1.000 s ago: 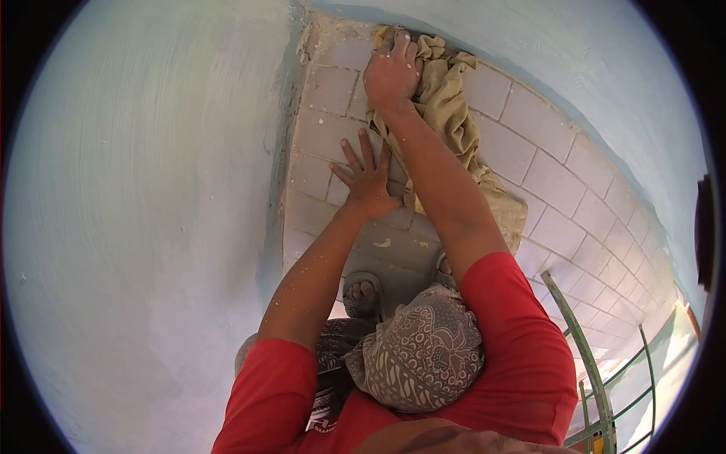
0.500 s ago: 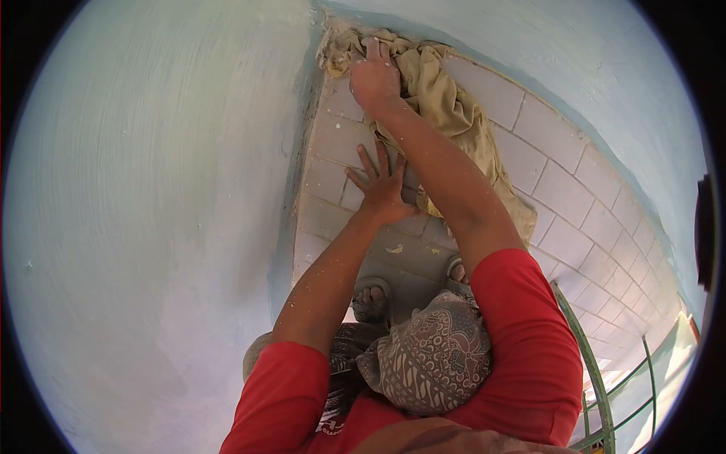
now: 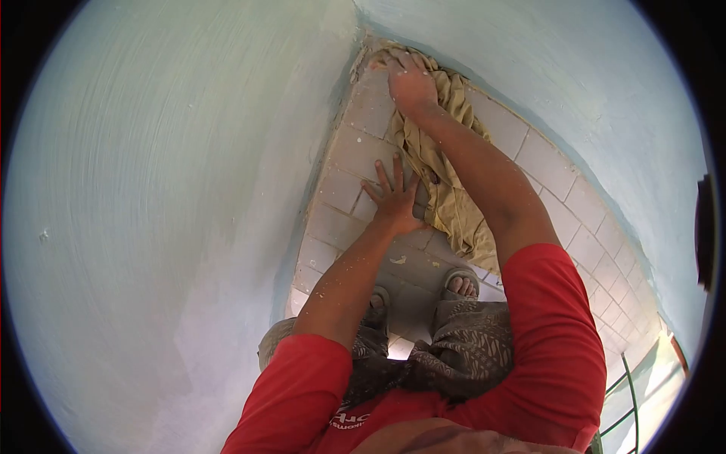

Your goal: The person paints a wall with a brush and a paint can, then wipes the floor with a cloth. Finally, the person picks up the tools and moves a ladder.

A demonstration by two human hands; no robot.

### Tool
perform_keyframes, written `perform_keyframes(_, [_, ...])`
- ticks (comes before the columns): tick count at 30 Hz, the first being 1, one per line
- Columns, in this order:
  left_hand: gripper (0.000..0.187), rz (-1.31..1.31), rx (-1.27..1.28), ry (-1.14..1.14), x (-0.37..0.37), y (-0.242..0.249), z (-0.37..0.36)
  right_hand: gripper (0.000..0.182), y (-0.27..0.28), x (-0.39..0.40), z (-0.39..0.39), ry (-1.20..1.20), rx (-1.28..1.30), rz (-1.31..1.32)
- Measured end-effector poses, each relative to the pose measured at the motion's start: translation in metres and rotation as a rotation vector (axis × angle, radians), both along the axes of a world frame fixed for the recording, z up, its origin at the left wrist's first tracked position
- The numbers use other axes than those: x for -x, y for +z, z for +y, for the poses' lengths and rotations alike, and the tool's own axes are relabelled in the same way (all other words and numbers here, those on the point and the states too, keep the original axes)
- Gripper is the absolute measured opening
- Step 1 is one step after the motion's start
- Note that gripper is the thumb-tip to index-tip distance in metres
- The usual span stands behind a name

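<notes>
Resting on the far end of a crumpled khaki cloth, the right hand is near where two pale blue walls meet; whether its grip is closed, I cannot tell. The cloth runs back along the tiled floor. Just beside it, the left hand lies palm-down, its grip spread wide.

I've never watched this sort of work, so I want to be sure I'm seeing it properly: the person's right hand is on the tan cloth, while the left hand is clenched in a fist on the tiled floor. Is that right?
Not quite: the left hand isn't clenched. The head view shows it spread open on the tiled floor, while the right hand is on the tan cloth.
</notes>
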State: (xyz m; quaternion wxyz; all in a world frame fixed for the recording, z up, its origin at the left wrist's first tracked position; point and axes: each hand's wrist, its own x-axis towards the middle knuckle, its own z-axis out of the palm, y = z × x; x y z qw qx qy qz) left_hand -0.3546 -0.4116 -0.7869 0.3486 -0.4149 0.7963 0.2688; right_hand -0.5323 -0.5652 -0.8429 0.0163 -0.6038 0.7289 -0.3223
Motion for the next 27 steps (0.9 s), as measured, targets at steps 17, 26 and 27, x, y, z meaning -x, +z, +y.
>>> perform_keyframes(17, [0.15, 0.058, 0.043, 0.012, -0.003, -0.004, 0.003, 0.037, 0.002, -0.027, -0.007, 0.053, -0.311, -0.063])
perform_keyframes(26, [0.148, 0.077, 0.049, 0.016, -0.003, -0.002, 0.002, 0.032, 0.034, -0.025, -0.017, -0.129, -0.46, -0.169])
perform_keyframes(27, [0.148, 0.083, 0.051, 0.013, -0.003, -0.003, 0.003, 0.032, 0.034, -0.027, -0.018, -0.112, -0.499, -0.163])
